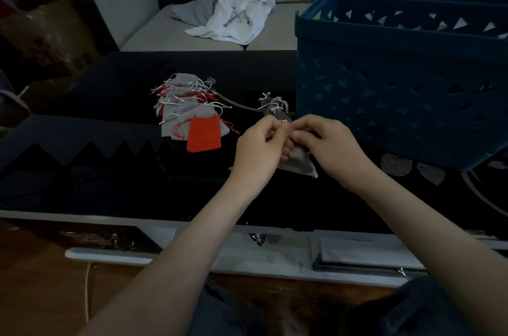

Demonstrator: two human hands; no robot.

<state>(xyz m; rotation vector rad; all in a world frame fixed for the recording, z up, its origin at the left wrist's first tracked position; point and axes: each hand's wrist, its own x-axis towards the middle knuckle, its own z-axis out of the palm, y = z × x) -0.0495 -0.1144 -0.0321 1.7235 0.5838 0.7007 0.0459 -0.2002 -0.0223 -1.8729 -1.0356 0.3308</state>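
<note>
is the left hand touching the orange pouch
Apart. The head view shows dark table between the left hand and the orange pouch; that hand pinches the grey pouch.
</note>
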